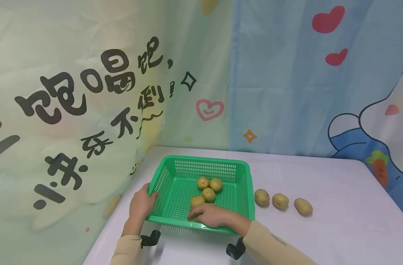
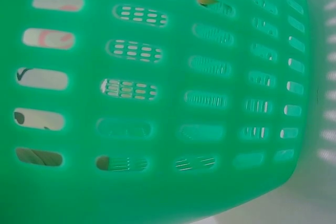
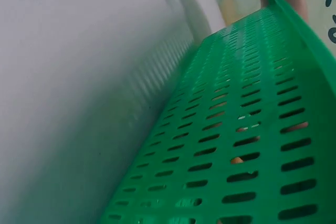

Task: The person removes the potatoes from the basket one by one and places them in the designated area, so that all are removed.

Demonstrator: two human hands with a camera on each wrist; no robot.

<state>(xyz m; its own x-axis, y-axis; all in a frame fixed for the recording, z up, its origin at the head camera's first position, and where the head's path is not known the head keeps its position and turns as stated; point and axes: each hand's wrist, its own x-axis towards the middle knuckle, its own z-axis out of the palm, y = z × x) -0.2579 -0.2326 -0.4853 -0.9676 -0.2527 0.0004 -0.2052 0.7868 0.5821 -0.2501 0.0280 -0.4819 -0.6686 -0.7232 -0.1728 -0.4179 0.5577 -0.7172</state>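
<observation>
A green plastic basket (image 1: pixel 175 224) with slotted walls stands on the table, and several potatoes (image 1: pixel 209 195) lie inside it. At its left rim my left hand (image 1: pixel 143 204) grips the edge, thumb over the inner side. My right hand (image 1: pixel 209 214) reaches over the front rim into the basket, right beside the nearest potato (image 1: pixel 197 201). Its fingers point left and downward; whatever lies under them is hidden. The left wrist view is filled by the basket's slotted wall (image 2: pixel 173 114). In the right wrist view the basket's front wall (image 3: pixel 226 124) blocks sight of the right fingers.
Right of the basket, 3 potatoes (image 1: pixel 280 201) lie in a loose row on the white table (image 1: pixel 337 235). A printed curtain (image 1: pixel 271 92) hangs behind the table, and a lettered one (image 1: pixel 72 147) runs along its left edge.
</observation>
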